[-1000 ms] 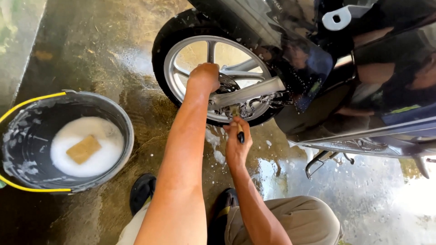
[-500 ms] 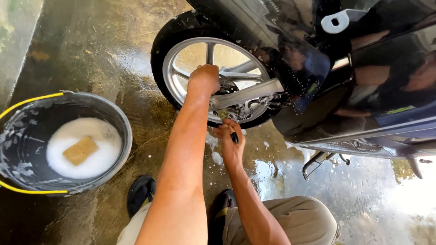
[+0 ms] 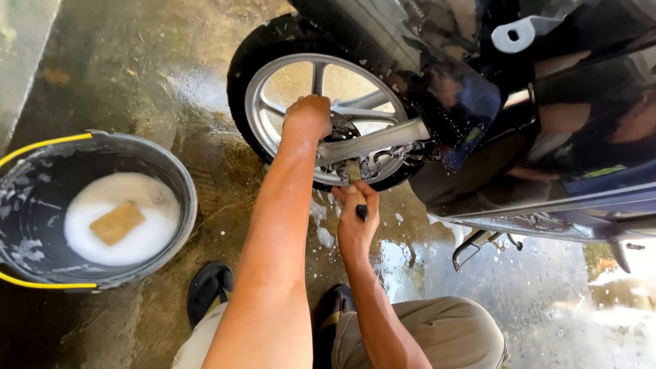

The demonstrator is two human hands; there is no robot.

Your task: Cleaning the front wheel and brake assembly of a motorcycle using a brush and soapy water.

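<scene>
Nearest you, your knees in tan trousers (image 3: 444, 335) and dark sandals (image 3: 208, 290) sit over the wet concrete floor (image 3: 157, 75), so keep your footing steady on that slick surface. To your near left stands the black bucket (image 3: 184, 198) with a yellow handle, holding suds and a tan sponge (image 3: 117, 223) afloat in the middle; it is well apart from your hands.

Your right hand (image 3: 355, 215) has its grip closed around a small brush (image 3: 354, 179) with a pale handle, and the bristle end is pushed up against the lower part of the hub, just under the silver swingarm (image 3: 372, 141). I judge short strokes work best there, since the gap looks tight and foam already clings below it.

A little farther, your left hand (image 3: 309, 116) rests in a loose fist on the silver wheel (image 3: 294, 89) near its centre; whether it holds anything, I cannot tell. Use it to brace the wheel while you scrub.

Farthest, to the right, the dark glossy body of the motorcycle (image 3: 547, 116) hangs over the wheel. Mind the kickstand (image 3: 471, 247) near your right knee.
</scene>
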